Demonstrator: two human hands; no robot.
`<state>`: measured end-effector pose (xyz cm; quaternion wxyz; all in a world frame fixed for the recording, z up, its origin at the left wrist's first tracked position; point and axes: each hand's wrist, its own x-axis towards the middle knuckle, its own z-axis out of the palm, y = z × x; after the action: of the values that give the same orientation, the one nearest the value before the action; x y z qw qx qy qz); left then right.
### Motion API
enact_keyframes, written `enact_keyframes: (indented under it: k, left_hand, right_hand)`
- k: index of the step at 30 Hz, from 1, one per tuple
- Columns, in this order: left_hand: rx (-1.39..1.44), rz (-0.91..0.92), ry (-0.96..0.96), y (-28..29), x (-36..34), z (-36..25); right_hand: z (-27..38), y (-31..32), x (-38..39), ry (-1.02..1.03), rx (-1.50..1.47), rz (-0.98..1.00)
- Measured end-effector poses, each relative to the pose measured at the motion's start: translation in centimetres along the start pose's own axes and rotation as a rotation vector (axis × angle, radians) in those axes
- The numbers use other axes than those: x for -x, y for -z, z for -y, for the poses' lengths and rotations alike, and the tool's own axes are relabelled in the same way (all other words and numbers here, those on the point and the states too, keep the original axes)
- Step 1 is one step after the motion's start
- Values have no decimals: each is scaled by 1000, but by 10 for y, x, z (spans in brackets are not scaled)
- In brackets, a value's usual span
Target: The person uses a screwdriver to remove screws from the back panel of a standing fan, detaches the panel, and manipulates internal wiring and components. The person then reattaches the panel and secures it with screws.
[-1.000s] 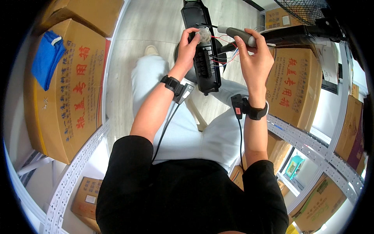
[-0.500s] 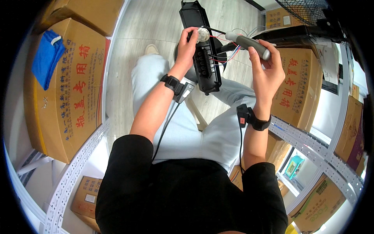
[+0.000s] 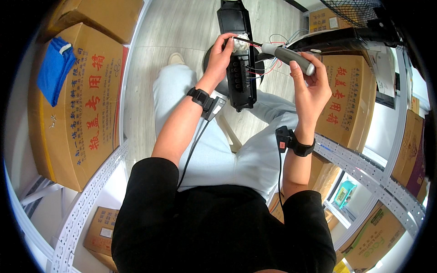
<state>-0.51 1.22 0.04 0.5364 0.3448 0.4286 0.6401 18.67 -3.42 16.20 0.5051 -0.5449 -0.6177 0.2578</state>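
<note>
While the long black housing [image 3: 237, 59] stands upright in front of the person's knees, its open face shows a row of dark sockets and loose red, black and white wires [image 3: 266, 57] that hang out toward the right, so the piece looks opened up and not yet closed; how much wiring is left I cannot tell. The left hand [image 3: 220, 57] rests against the left edge of the housing near its top, fingers pinched on a small pale round part [image 3: 240, 43] that sits on the housing. The right hand [image 3: 312, 88], just right of the housing, is curled around a grey cylindrical handle [image 3: 291, 57] with a pale end, its tip pointing at the wires; both wrists wear black bands with cables. Well left of the housing lies a big brown cardboard box [image 3: 86, 109] on a pale perforated metal shelf rail [image 3: 86, 191], printed with red characters down its top and smaller blue ones along its lower edge, and a folded blue cloth [image 3: 54, 68] lies on its far end. Right of the housing, behind the right hand, stands a like box [image 3: 343, 95] with the same red print. Farther right of the housing a white paper label [image 3: 384, 63] hangs by a black wire basket [image 3: 359, 11], and low on the right shelves sit a teal package [image 3: 343, 193] and a box with green lettering [image 3: 378, 232].
</note>
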Motion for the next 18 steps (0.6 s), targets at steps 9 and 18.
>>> enact_keyframes:
  k: [9, 18]
  left_hand:
    - [-40, -19, -54, 3, -1, 4]
    - [-32, -20, -70, 0, 0, -1]
  right_hand:
    - [6, 4, -5, 36, 108, 65]
    - [7, 6, -10, -74, 67, 55]
